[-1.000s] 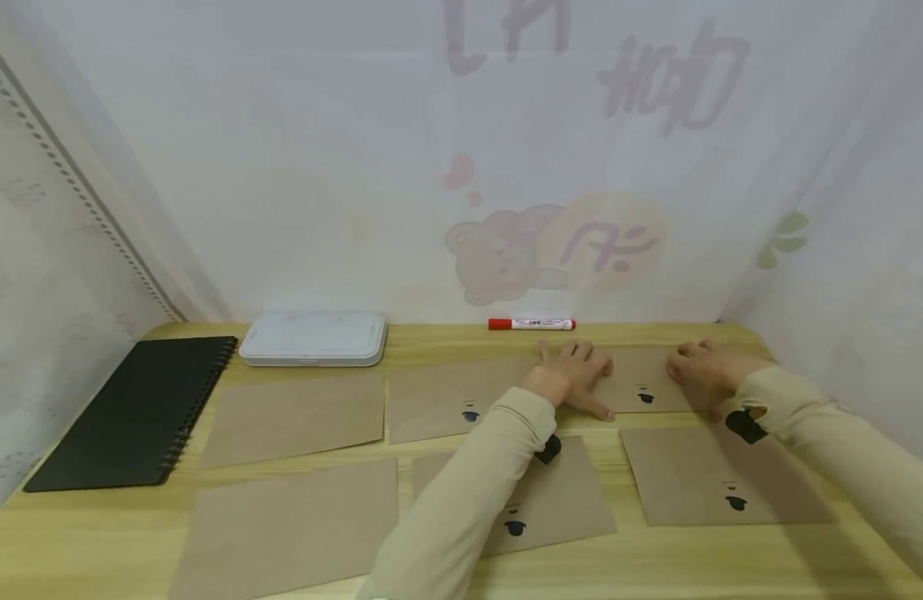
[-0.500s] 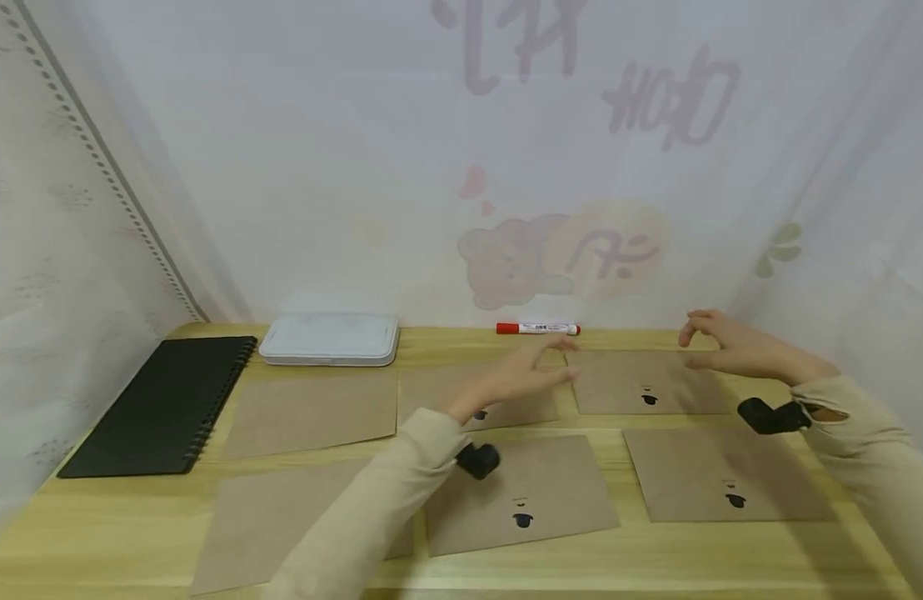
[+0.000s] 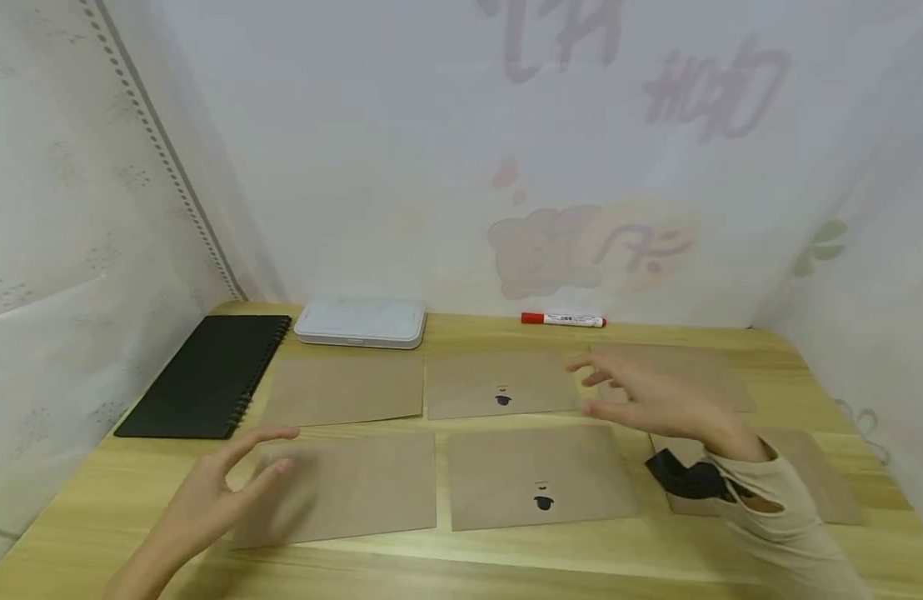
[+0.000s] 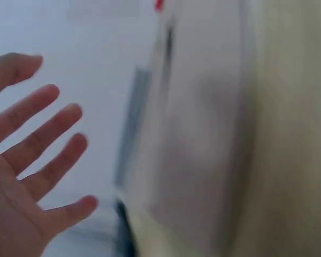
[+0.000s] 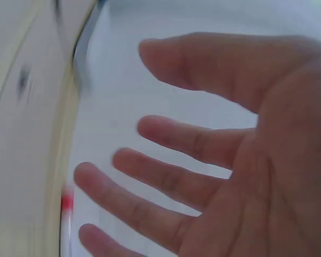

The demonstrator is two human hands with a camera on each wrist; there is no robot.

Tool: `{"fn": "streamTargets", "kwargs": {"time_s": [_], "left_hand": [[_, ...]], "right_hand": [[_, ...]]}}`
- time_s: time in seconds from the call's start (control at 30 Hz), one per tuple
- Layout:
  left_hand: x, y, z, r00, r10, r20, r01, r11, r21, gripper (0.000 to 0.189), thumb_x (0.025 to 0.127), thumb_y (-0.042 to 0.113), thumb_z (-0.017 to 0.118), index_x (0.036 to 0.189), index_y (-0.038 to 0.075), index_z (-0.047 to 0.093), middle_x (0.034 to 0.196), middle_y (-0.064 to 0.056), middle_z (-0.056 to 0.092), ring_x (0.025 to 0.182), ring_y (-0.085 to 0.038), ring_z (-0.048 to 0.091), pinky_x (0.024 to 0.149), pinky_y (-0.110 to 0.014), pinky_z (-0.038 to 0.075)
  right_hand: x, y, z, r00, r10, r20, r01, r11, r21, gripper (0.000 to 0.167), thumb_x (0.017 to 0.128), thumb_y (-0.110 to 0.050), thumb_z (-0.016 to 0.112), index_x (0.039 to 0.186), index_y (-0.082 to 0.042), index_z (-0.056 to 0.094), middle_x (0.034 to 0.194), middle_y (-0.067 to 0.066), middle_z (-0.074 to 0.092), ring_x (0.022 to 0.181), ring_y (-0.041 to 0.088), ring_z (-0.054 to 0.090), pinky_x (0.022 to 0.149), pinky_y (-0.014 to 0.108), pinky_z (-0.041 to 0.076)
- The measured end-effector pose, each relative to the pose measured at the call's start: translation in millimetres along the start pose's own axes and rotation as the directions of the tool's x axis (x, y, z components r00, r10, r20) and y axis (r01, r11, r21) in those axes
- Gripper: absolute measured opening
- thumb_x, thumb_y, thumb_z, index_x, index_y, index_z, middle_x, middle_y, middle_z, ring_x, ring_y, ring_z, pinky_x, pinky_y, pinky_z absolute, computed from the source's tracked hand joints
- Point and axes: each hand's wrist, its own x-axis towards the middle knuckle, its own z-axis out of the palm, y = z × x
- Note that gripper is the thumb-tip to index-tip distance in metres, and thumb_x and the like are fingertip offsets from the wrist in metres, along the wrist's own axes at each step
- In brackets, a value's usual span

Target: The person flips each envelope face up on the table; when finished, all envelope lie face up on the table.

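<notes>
My left hand [image 3: 210, 496] hovers over the left end of the front left brown paper rectangle [image 3: 375, 487], its fingers loosely bent and holding nothing. In the left wrist view, that hand's fingers [image 4: 53, 144] are spread. My right hand [image 3: 652, 400] hangs in the air, overlapping the back right brown rectangle [image 3: 679, 358]; its palm shows bare in the right wrist view, fingers [image 5: 166, 176] apart. The back middle rectangle [image 3: 491, 371] and front middle rectangle [image 3: 521, 454] each bear a small black hat-like print. The back left rectangle [image 3: 349, 387] looks plain. The right forearm partly hides the front right rectangle [image 3: 814, 475].
A black spiral notebook [image 3: 199, 379] lies at the table's left. Beside it, at the back, is a flat white case [image 3: 360, 321]. A red-capped marker [image 3: 565, 319] lies along the rear edge, before a printed white curtain [image 3: 401, 167].
Both hands lift off the back right rectangle and move left, the left hand to the front left rectangle. The rectangles stay in their two rows. The head view shifts slightly.
</notes>
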Motion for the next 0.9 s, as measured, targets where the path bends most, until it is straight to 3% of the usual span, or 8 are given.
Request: {"fn": "streamTargets", "kwargs": {"time_s": [0.2,0.3,0.43,0.57,0.63,0.73,0.8,0.9], "left_hand": [[-12.6,-47.1,9.2,0.992,-0.03,-0.121,0.026,0.999,-0.037,0.037,0.084,0.007,0.068,0.12,0.01,0.06,0.125,-0.01,0.055,0.118,0.007,0.038,0.092,-0.006,0.025],[-18.0,-53.7,13.5,0.988,-0.005,-0.155,-0.003,0.999,-0.048,0.037,0.082,0.003,0.07,0.117,0.007,0.061,0.124,-0.012,0.056,0.119,0.005,0.04,0.095,-0.007,0.025],[-26.5,-52.8,15.5,0.982,0.064,-0.178,-0.071,0.997,-0.036,0.046,0.074,0.0,0.075,0.118,0.005,0.061,0.126,-0.015,0.054,0.123,-0.003,0.04,0.099,-0.011,0.024],[-31.3,-54.0,18.8,0.99,0.077,-0.122,-0.077,0.997,-0.001,0.062,0.068,0.007,0.081,0.125,0.007,0.056,0.134,-0.016,0.046,0.129,-0.007,0.032,0.102,-0.011,0.017],[-32.1,-55.0,19.6,0.995,0.059,-0.085,-0.058,0.998,0.018,0.069,0.067,0.013,0.083,0.129,0.01,0.054,0.138,-0.014,0.042,0.132,-0.009,0.028,0.104,-0.018,0.016],[-31.6,-56.6,20.4,0.999,0.05,-0.021,-0.049,0.998,0.03,0.076,0.066,0.022,0.084,0.133,0.012,0.05,0.144,-0.014,0.035,0.135,-0.017,0.022,0.11,-0.041,0.009],[-30.8,-58.1,20.5,0.999,0.049,0.02,-0.05,0.998,0.039,0.082,0.064,0.028,0.085,0.136,0.013,0.047,0.148,-0.014,0.027,0.136,-0.021,0.02,0.106,-0.059,0.002],[-30.7,-59.3,21.4,0.996,0.056,0.073,-0.062,0.995,0.078,0.092,0.062,0.038,0.085,0.139,0.014,0.043,0.151,-0.015,0.02,0.138,-0.029,0.016,0.099,-0.068,-0.005]], "right_hand": [[48.9,-61,53,0.984,-0.151,0.097,0.148,0.988,0.04,0.042,0.092,-0.028,0.059,0.127,-0.007,0.051,0.126,0.004,0.053,0.113,0.024,0.052,0.093,0.041,0.041],[69.3,-86,78,0.972,-0.185,0.143,0.183,0.983,0.028,0.043,0.09,-0.027,0.062,0.126,-0.006,0.053,0.125,0.004,0.054,0.116,0.023,0.05,0.097,0.037,0.038],[88.6,-108,104,0.968,-0.138,0.208,0.151,0.987,-0.05,0.054,0.082,-0.031,0.07,0.127,-0.007,0.052,0.124,0.004,0.053,0.117,0.021,0.047,0.098,0.032,0.037],[96.9,-117,126,0.972,-0.062,0.227,0.102,0.98,-0.17,0.074,0.071,-0.037,0.079,0.132,-0.007,0.048,0.126,0.006,0.05,0.119,0.023,0.044,0.096,0.033,0.038],[98.3,-118,134,0.975,-0.044,0.22,0.092,0.973,-0.212,0.084,0.067,-0.041,0.08,0.135,-0.008,0.044,0.128,0.006,0.049,0.121,0.025,0.041,0.097,0.036,0.038],[99.6,-120,143,0.975,-0.041,0.216,0.097,0.962,-0.255,0.098,0.063,-0.049,0.081,0.139,-0.008,0.036,0.132,0.006,0.044,0.124,0.026,0.038,0.098,0.039,0.037],[100.1,-121,149,0.978,-0.052,0.201,0.109,0.953,-0.282,0.104,0.059,-0.054,0.082,0.139,-0.007,0.035,0.132,0.006,0.043,0.122,0.026,0.038,0.095,0.04,0.038],[99.0,-123,156,0.982,-0.069,0.174,0.124,0.936,-0.329,0.109,0.053,-0.057,0.083,0.137,-0.007,0.035,0.13,0.006,0.042,0.119,0.024,0.039,0.091,0.038,0.04]]}}
